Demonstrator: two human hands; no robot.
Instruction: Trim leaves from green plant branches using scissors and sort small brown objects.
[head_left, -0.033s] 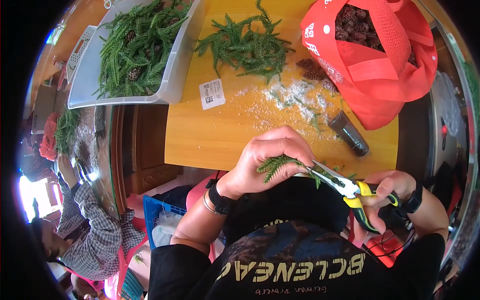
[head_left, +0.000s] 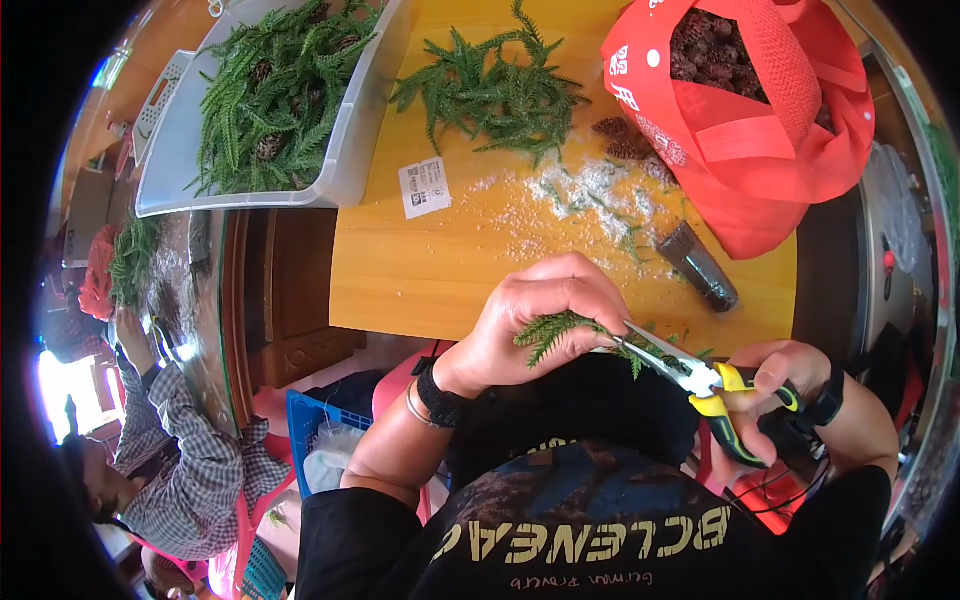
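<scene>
My left hand (head_left: 560, 310) pinches a green artificial pine sprig (head_left: 550, 332) between thumb and fingers, over my lap just below the table's front edge. In my right hand (head_left: 765, 390) are long-nose pliers (head_left: 703, 380) with yellow and black handles. Their handles are spread, and the long jaws point left to the sprig beside my left fingertips. Whether the jaws grip it, I cannot tell. More of the greenery shows behind the jaws. On the table beyond lies a heap of pine sprigs (head_left: 490, 95).
A clear plastic bin (head_left: 350, 150) of sprigs and pine cones stands at far left; a red bag (head_left: 740, 180) of cones, far right. White flakes (head_left: 590, 195), a dark-bristled brush (head_left: 697, 265) and a label (head_left: 425, 188) lie on the table (head_left: 450, 290). Another person (head_left: 190, 470) works at left.
</scene>
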